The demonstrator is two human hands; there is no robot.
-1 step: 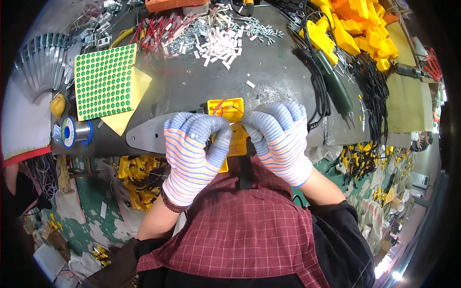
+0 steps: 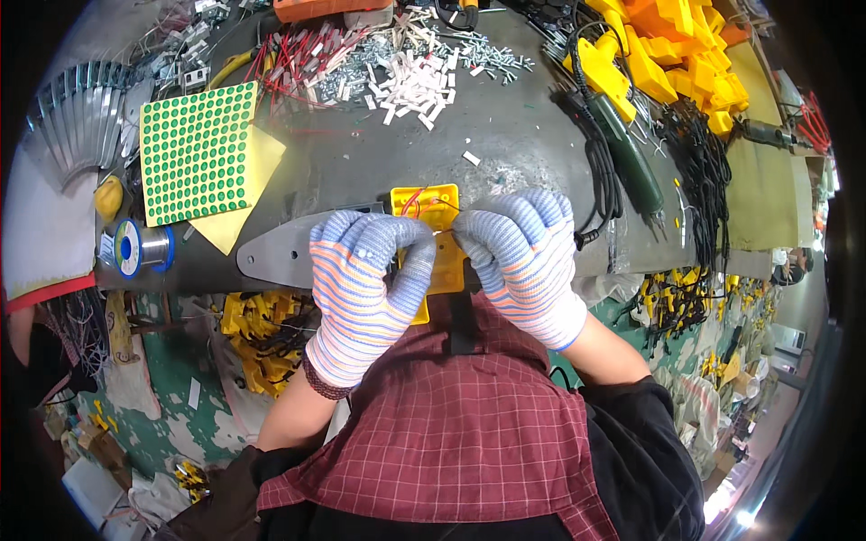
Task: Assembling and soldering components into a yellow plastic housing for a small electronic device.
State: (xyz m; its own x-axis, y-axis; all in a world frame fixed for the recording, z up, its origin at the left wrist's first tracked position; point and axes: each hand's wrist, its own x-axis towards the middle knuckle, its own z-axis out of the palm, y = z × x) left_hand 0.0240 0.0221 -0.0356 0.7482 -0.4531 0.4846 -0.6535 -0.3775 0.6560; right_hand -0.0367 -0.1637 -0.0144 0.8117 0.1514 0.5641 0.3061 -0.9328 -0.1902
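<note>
From the head view, I count two gloved hands, meeting over one yellow case (image 2: 446,275). The left hand (image 2: 368,287) has thumb and fingertips pinched together, and so does the right hand (image 2: 532,266); one thin piece (image 2: 442,232) spans the gap between them, too small to make out. The case lies right under those fingertips, with red wires (image 2: 412,202) in its far end, too tangled to count.

Left of the left fingers lie one grey metal plate (image 2: 275,255), one spool (image 2: 162,249) and one sheet of green dots (image 2: 197,153). Straight beyond both hands' fingers sits one loose white piece (image 2: 471,158), then a pile of white pieces (image 2: 410,86), past counting. Right of the right fingers, one green tool (image 2: 625,153) lies below heaped yellow parts (image 2: 681,54), also too many to count.
</note>
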